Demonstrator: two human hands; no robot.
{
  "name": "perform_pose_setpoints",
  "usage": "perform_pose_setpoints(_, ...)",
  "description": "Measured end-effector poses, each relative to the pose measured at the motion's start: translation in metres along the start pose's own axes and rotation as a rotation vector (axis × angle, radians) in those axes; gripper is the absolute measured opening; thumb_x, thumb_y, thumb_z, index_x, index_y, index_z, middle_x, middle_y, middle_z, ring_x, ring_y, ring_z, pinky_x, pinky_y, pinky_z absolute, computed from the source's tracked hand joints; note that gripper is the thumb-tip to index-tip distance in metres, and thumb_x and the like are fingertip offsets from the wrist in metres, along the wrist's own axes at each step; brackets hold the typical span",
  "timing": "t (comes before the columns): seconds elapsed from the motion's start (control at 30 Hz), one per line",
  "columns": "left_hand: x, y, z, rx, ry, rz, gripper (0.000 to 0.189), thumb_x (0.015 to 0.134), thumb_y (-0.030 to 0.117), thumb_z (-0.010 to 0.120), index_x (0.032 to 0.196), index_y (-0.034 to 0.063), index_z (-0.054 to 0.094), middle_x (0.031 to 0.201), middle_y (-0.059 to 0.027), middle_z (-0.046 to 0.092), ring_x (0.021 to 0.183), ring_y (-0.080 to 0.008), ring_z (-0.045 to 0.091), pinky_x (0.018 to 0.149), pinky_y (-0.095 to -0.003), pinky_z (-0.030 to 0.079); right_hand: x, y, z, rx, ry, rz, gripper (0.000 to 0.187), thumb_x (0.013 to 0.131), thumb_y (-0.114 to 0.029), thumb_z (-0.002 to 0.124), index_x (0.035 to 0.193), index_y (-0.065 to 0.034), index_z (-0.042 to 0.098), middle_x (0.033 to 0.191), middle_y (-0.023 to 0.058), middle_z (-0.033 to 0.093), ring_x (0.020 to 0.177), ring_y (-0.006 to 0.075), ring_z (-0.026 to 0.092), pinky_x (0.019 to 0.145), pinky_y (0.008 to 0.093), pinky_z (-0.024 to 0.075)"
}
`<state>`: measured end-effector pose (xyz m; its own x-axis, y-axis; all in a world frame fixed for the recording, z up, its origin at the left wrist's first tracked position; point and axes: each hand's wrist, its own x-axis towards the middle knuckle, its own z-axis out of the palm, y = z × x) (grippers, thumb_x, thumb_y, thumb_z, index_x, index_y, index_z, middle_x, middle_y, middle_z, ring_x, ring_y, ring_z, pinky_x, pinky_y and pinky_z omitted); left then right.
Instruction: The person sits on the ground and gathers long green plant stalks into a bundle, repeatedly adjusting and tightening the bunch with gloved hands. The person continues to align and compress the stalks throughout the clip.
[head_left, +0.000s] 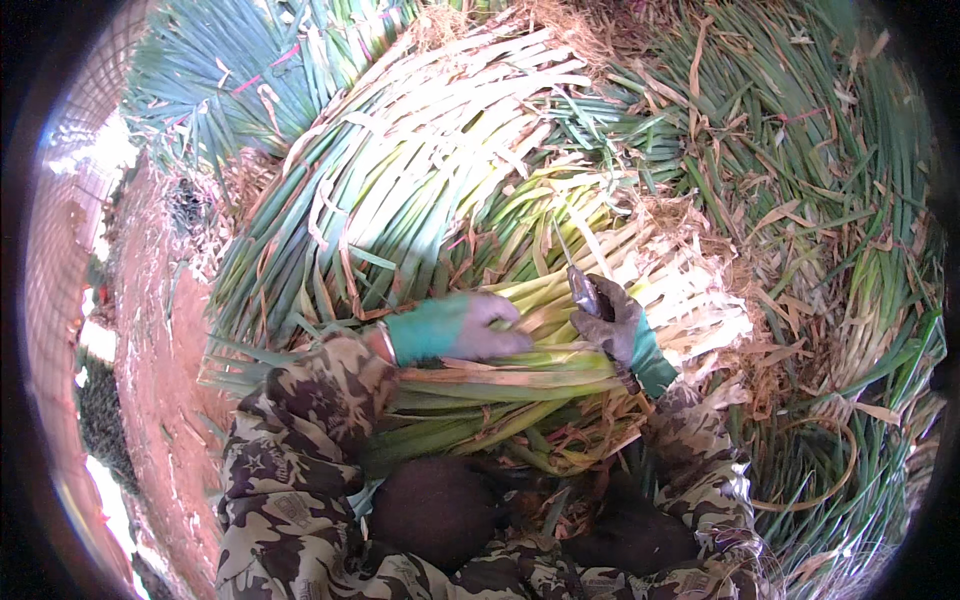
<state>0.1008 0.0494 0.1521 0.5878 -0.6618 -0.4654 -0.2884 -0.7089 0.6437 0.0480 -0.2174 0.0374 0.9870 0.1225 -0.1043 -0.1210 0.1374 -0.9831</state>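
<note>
A long pile of green onions (555, 304) lies crosswise before me, white root ends to the right and green leaves to the left. My left hand (484, 326), in a grey glove with a green cuff, is blurred just over the stalks. Its thumb and fingers stand apart, with nothing plainly held. In my right hand (616, 322), gloved likewise, is the handle of a knife (583, 291). The thin blade points up and slightly left, away from me. Below both hands, a layer of yellowish-green leaves (502, 379) stretches close to my knees.
Beyond, a larger heap of green onions (450, 142) fans out. Tied bundles with pink bands (266, 71) stand at the upper left. More leafy onions (810, 150) cover the right side, near a curved yellowish hoop (844, 480). Reddish bare soil (161, 375) runs along the left.
</note>
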Motion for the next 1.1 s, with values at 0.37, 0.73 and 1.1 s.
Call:
perform_pose_setpoints(0.37, 0.058, -0.13, 0.028, -0.018, -0.031, -0.217, 0.073, 0.102, 0.054, 0.043, 0.143, -0.0057, 0.045, 0.142, -0.0276, 0.052, 0.135, -0.0303, 0.048, 0.111, -0.0365, 0.037, 0.009, -0.021, 0.01, -0.402, -0.028, -0.082, 0.054, 0.08, -0.025, 0.079, 0.127, -0.006, 0.061, 0.091, 0.0062, 0.068, 0.077, 0.0122, 0.06, 0.072, 0.0299, 0.0526)
perform_pose_setpoints(0.73, 0.022, -0.06, 0.028, 0.143, -0.004, -0.32, 0.065, 0.101, 0.059, 0.042, 0.127, 0.0028, 0.062, 0.104, -0.0271, 0.069, 0.091, -0.0334, 0.07, 0.089, -0.0445, 0.053, 0.007, -0.092, 0.04, -0.147, -0.18, 0.055, 0.066, 0.081, -0.025, 0.079, 0.139, -0.0043, 0.054, 0.101, 0.0061, 0.07, 0.075, 0.0106, 0.062, 0.068, 0.026, 0.052)
perform_pose_setpoints(1.1, 0.046, -0.056, 0.012, -0.992, 0.23, 0.053, 0.051, 0.098, 0.037, 0.062, 0.13, -0.003, 0.058, 0.126, -0.0082, 0.061, 0.11, -0.0147, 0.058, 0.094, -0.0305, 0.047, 0.027, -0.058, 0.051, -0.199, -0.18, 0.042, 0.066, 0.085, -0.019, 0.077, 0.14, 0.0019, 0.048, 0.111, 0.0081, 0.067, 0.09, 0.0132, 0.062, 0.081, 0.0275, 0.052)
